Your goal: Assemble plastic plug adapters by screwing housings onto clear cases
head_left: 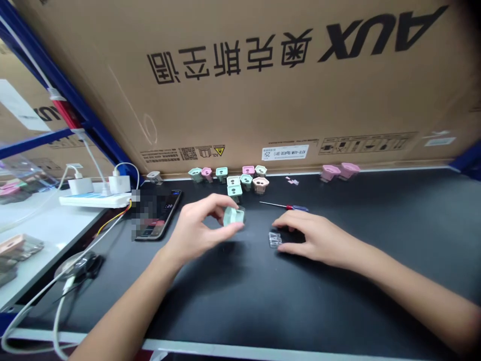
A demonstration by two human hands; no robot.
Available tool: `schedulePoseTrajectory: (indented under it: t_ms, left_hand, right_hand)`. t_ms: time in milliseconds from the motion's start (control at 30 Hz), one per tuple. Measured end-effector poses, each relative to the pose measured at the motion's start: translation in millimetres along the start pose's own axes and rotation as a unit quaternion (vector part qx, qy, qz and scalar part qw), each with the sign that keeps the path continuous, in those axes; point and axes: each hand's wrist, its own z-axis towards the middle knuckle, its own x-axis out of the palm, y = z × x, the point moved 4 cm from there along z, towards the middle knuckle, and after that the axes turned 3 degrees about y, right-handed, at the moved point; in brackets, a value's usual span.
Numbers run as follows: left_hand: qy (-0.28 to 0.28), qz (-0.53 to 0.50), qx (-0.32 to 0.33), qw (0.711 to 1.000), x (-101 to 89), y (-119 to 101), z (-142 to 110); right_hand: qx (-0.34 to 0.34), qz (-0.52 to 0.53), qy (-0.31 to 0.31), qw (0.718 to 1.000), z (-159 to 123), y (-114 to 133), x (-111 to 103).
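Note:
My left hand (205,220) is closed, with thumb and fingers gripping a small mint-green pencil sharpener (233,216) just above the dark table mat. Part of its body looks clear, and the fingers hide its far side. To the right, my right hand (308,234) is low over the mat, thumb and fingers apart. A small clear plastic piece (275,239) lies at its fingertips; whether they touch cannot be told. Beyond the hands, several pastel two-holed sharpeners (235,191) stand grouped. A screwdriver (288,206) with a red and blue handle lies between them and my right hand.
A phone (160,215) lies left of my left hand, beside a white power strip (95,200) with chargers and loose cables. Two pink sharpeners (330,172) and small pink scraps (292,181) sit at the back. A large cardboard box (233,110) walls off the far edge.

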Motion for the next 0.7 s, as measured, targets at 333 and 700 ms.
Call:
schedulePoseTrajectory:
  t_ms: [333,700]
  left_hand:
    - [0.248,0.103,-0.142,0.953,-1.8,25,0]
    - [0.187,0.127,-0.2,0.953,-9.6,43,5]
  right_hand:
    - [0.013,-0.001,0.01,1.0,0,-1,0]
    - [0.022,0.007,0.015,1.0,-1,0,-5]
